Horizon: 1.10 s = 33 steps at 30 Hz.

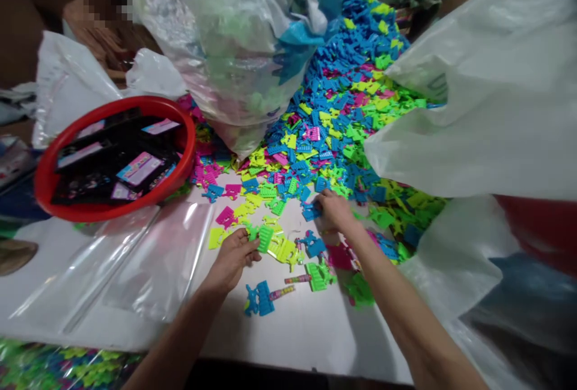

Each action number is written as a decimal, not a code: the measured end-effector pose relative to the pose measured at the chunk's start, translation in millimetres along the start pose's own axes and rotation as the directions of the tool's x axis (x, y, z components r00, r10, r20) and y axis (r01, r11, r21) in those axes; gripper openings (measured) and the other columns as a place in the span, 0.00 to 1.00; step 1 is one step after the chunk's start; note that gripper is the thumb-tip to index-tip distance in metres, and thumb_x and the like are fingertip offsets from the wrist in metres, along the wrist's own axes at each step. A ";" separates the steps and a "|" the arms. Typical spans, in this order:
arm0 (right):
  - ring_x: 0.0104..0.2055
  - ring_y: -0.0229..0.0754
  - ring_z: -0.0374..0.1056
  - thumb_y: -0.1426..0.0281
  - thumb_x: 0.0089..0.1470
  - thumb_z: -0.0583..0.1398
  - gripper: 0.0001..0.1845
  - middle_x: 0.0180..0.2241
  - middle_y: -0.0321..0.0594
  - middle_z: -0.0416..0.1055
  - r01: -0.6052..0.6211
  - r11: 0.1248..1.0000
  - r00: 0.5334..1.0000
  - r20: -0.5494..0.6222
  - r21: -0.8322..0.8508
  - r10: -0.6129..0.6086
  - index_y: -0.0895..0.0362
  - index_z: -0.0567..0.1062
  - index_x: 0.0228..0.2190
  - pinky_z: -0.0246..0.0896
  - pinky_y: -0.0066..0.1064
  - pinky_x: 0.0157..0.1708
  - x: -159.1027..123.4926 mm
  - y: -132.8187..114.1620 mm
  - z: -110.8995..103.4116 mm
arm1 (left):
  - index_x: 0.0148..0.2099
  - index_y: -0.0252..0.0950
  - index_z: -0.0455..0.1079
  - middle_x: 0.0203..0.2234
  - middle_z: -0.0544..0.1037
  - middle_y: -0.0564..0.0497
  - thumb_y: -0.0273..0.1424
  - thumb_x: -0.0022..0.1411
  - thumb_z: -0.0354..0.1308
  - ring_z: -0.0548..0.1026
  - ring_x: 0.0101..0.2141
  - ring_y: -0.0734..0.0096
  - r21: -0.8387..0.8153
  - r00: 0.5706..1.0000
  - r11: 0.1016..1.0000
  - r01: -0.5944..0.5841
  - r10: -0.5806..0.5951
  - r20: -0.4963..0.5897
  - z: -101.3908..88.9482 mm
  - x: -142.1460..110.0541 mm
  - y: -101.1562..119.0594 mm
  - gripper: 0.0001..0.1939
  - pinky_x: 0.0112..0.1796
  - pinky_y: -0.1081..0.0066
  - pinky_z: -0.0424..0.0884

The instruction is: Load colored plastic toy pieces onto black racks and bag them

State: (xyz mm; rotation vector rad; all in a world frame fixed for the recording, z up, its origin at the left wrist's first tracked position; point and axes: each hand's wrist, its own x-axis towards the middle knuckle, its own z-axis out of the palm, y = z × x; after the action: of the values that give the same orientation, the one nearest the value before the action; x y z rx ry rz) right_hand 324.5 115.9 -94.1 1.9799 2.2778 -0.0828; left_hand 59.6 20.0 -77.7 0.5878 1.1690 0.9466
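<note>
My left hand [237, 256] is closed on a small bright green plastic piece [265, 238] with a ribbed panel, pinched between thumb and fingers. At the near edge of the heap, my right hand [334, 210] has its fingers bent down on a blue plastic piece [311, 211]; part of the grip is hidden. Yellow plastic pieces [285, 250] lie just right of my left hand. Closer to me, a blue ribbed piece [265, 298] and a green ribbed piece [318, 276] each lie beside a thin multicoloured strip.
A large heap of blue, yellow, green and pink pieces [333, 89] rises behind my hands. On the left stands a red tub [40, 179] holding dark packages with printed labels. A filled plastic bag [243, 47] leans over the white table [297, 330]; clear bags [153, 270] lie left.
</note>
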 end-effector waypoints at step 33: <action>0.34 0.42 0.69 0.66 0.53 0.60 0.07 0.32 0.41 0.72 0.251 0.302 0.958 -0.280 0.920 0.057 0.54 0.76 0.33 0.66 0.32 0.33 -149.5 -132.1 2.4 | 0.31 0.32 0.70 0.22 0.72 0.55 0.30 0.34 0.74 0.71 0.25 0.78 -0.095 0.985 0.995 -0.043 0.059 0.164 -15.6 -33.4 -13.5 0.20 0.27 0.78 0.65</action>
State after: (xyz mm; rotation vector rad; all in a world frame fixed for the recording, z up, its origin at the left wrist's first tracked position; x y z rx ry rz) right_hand 214.2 -50.0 -82.5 2.3140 2.8379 -1.7174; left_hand 45.9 -16.8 -76.8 0.6138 0.9602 0.9699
